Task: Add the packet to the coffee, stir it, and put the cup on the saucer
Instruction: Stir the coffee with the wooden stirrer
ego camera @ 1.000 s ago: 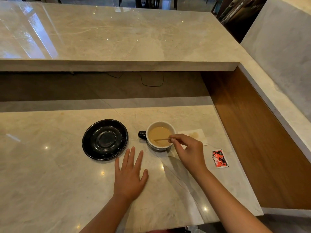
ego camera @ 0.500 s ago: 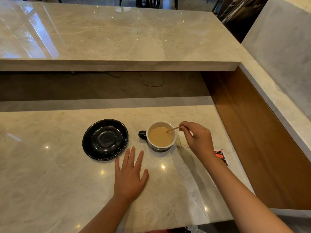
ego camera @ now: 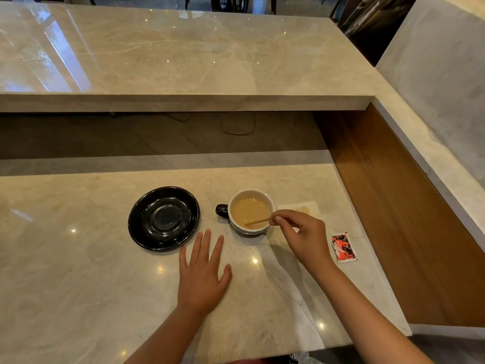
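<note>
— Surface and room?

— Polished beige marble table (ego camera: 78,271), ceiling lights mirrored in it; a raised marble ledge (ego camera: 183,61) behind, wood panelling (ego camera: 393,206) at right.

— The task's things?

— Cup (ego camera: 251,212) of milky coffee stands on the table, beside the black saucer (ego camera: 164,218), apart. Red packet (ego camera: 343,247) lies at right, near a stained napkin (ego camera: 301,208).

— Hands?

— Right hand (ego camera: 301,237), grip pinched on a wooden stirrer (ego camera: 258,222) dipped in the coffee. Left hand (ego camera: 203,274) flat, fingers spread.

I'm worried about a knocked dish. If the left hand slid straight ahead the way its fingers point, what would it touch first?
Probably the black glossy saucer. The left hand lies flat on the marble counter, its fingers aimed at the saucer's near right rim, though it might just slip past.
</note>
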`<action>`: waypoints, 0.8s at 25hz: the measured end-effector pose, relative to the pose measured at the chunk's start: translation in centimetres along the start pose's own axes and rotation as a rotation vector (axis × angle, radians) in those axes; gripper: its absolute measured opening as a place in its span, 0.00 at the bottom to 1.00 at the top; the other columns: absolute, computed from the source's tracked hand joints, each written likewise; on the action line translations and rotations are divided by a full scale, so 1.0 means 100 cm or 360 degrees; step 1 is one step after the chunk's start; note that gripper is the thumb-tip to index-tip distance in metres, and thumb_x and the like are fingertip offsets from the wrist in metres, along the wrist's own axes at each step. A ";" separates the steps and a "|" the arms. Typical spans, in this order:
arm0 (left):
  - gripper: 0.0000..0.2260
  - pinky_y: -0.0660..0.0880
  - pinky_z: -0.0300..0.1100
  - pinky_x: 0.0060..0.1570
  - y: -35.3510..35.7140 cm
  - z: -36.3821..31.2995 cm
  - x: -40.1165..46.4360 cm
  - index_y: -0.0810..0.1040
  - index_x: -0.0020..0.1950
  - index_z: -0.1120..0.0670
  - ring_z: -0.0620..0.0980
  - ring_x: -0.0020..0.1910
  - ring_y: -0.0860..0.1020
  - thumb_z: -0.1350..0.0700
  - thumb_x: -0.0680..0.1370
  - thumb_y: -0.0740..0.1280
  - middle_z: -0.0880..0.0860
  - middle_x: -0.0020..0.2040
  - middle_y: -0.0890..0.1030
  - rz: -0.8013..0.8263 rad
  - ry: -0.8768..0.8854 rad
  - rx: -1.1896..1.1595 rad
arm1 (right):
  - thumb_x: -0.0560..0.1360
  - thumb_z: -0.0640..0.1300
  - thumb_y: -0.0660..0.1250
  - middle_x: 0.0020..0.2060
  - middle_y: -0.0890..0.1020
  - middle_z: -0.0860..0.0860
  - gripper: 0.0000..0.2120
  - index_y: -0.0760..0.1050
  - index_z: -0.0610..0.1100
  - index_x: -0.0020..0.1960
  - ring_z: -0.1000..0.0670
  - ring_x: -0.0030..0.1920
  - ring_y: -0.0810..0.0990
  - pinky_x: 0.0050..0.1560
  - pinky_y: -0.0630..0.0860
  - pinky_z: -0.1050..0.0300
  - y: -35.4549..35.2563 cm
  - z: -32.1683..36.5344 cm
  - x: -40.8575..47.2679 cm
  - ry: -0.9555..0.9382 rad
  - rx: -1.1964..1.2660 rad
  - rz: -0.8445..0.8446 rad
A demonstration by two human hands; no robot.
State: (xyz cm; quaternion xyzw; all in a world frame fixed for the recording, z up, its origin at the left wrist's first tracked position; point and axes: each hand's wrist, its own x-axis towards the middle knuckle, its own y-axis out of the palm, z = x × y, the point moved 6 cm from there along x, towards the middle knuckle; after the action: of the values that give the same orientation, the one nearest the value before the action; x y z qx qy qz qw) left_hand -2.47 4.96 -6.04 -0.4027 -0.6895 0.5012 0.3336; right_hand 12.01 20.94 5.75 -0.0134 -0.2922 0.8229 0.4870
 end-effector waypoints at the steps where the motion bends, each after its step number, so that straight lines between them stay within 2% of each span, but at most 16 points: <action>1: 0.28 0.44 0.58 0.68 0.000 0.000 0.000 0.57 0.75 0.49 0.52 0.74 0.49 0.42 0.77 0.54 0.56 0.75 0.55 -0.0006 0.0001 -0.0003 | 0.72 0.33 0.68 0.38 0.85 0.50 0.07 0.82 0.42 0.45 0.55 0.44 0.82 0.46 0.76 0.69 0.004 0.000 -0.001 0.0048 0.0055 -0.0042; 5: 0.28 0.44 0.58 0.68 -0.001 0.000 0.000 0.56 0.75 0.49 0.52 0.74 0.48 0.42 0.77 0.53 0.56 0.75 0.55 -0.0005 -0.0002 0.0004 | 0.72 0.33 0.67 0.41 0.86 0.47 0.08 0.82 0.41 0.47 0.55 0.44 0.82 0.48 0.76 0.69 0.011 0.001 0.006 0.0029 0.0053 -0.0192; 9: 0.28 0.45 0.58 0.68 -0.002 -0.001 0.000 0.57 0.75 0.49 0.53 0.73 0.49 0.42 0.77 0.53 0.56 0.75 0.55 -0.0010 0.0003 -0.0001 | 0.72 0.35 0.66 0.40 0.86 0.45 0.06 0.81 0.39 0.46 0.52 0.42 0.82 0.45 0.73 0.69 0.008 0.009 0.022 -0.0264 -0.0255 -0.0209; 13: 0.28 0.45 0.58 0.68 -0.002 -0.001 0.000 0.56 0.75 0.49 0.52 0.74 0.48 0.42 0.77 0.53 0.56 0.75 0.55 -0.0004 0.0004 0.0001 | 0.74 0.39 0.62 0.39 0.85 0.43 0.08 0.80 0.37 0.47 0.46 0.39 0.83 0.41 0.78 0.58 -0.002 0.013 0.028 -0.0548 -0.0544 -0.0054; 16: 0.28 0.44 0.58 0.68 0.000 0.000 0.000 0.55 0.75 0.49 0.52 0.74 0.47 0.41 0.77 0.53 0.56 0.76 0.54 0.0009 -0.0002 0.0010 | 0.74 0.39 0.61 0.39 0.85 0.43 0.09 0.79 0.37 0.47 0.45 0.37 0.83 0.36 0.80 0.54 -0.009 0.016 0.025 -0.0730 -0.0721 0.0126; 18: 0.28 0.44 0.58 0.68 0.000 0.000 0.000 0.55 0.75 0.48 0.52 0.74 0.47 0.41 0.77 0.52 0.55 0.76 0.53 0.0013 -0.0003 0.0008 | 0.74 0.39 0.61 0.38 0.85 0.43 0.09 0.79 0.37 0.46 0.45 0.36 0.82 0.35 0.80 0.54 -0.012 0.019 0.021 -0.0727 -0.0738 0.0199; 20: 0.28 0.44 0.58 0.68 0.001 0.000 0.000 0.55 0.75 0.48 0.52 0.74 0.47 0.41 0.77 0.52 0.55 0.76 0.53 0.0019 -0.0003 0.0009 | 0.73 0.39 0.63 0.38 0.85 0.44 0.08 0.80 0.38 0.46 0.47 0.37 0.83 0.39 0.78 0.58 -0.015 0.018 0.018 -0.0633 -0.0632 0.0210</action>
State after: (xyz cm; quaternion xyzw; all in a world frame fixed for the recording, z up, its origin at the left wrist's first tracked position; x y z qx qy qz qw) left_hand -2.49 4.93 -6.11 -0.4055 -0.6858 0.5055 0.3311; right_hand 11.67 22.11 8.45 0.0341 -0.5360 0.7660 0.3533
